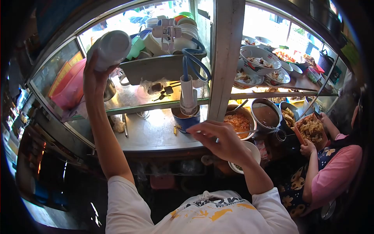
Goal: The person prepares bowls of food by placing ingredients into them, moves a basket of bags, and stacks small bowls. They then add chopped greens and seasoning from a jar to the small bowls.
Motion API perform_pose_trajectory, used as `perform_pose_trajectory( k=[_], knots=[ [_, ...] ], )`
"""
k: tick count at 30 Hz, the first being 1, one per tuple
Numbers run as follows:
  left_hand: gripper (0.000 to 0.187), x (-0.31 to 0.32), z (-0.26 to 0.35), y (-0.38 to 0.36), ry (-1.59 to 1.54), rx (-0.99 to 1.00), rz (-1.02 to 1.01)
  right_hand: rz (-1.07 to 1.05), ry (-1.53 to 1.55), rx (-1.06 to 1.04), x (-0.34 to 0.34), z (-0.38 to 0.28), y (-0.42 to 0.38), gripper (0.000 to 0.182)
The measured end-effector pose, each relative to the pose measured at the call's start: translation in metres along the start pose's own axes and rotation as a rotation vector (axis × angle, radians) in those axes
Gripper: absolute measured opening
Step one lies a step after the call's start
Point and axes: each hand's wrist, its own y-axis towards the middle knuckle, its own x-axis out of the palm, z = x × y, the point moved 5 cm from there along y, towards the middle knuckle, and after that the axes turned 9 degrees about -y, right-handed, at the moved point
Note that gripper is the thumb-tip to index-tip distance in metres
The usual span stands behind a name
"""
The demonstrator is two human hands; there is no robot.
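Note:
My left hand (96,76) is raised at the left, its fingers wrapped round a white round container (113,46) in front of the glass case. My right hand (224,140) is over the counter's front edge, fingers stretched out and nothing visible in them. Just beyond its fingertips stands a blue pot (183,123). Above that pot, a white tube (187,93) with a blue hose (198,64) hangs at the shelf edge. A white bowl (255,152) with some green bits sits below and right of my right hand, partly covered by my forearm.
A grey basin (156,69) piled with bowls stands on the shelf. To the right are a pot of orange-red food (238,121), a pot of brown sauce (266,116) and several filled bowls. A co-worker in a pink sleeve (339,167) holds an orange tray (299,132) of food.

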Motion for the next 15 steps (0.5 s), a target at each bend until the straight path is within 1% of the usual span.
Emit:
perform_pose_trajectory(
  k=[1, 3, 4, 5, 7, 9, 10, 12, 14, 15],
  knots=[
    [0.056, -0.001, 0.001, -0.015, -0.006, 0.012, 0.001, 0.009, 0.022, -0.048, 0.007, -0.005, 0.009, 0.023],
    [0.057, -0.006, 0.002, -0.051, -0.005, 0.038, 0.070, -0.051, 0.094, -0.070, 0.021, -0.009, 0.027, 0.036],
    [0.054, -0.003, 0.002, -0.072, 0.018, 0.066, 0.056, -0.080, 0.130, -0.080, 0.029, -0.012, 0.032, 0.043],
    [0.052, -0.001, 0.001, -0.094, 0.041, 0.092, 0.041, -0.034, 0.209, -0.095, 0.037, -0.016, 0.036, 0.052],
    [0.052, -0.007, -0.007, -0.141, 0.013, 0.116, 0.112, 0.069, 0.358, -0.121, 0.046, -0.023, 0.041, 0.072],
    [0.056, -0.039, -0.020, -0.192, 0.035, 0.124, 0.306, -0.126, 0.499, -0.004, 0.053, -0.026, 0.036, 0.091],
    [0.062, -0.055, -0.028, -0.220, 0.190, 0.122, 0.267, -0.200, 0.605, 0.023, 0.056, -0.027, 0.031, 0.101],
    [0.074, -0.084, -0.043, -0.273, 0.394, 0.074, 0.193, -0.228, 0.728, -0.039, 0.063, -0.025, 0.016, 0.105],
    [0.081, -0.061, -0.058, -0.287, 0.319, -0.066, 0.129, -0.309, 0.775, 0.002, 0.066, -0.020, -0.004, 0.107],
    [0.082, -0.034, -0.062, -0.294, 0.231, -0.129, 0.103, -0.379, 0.790, 0.061, 0.061, -0.020, -0.016, 0.109]
  ],
)
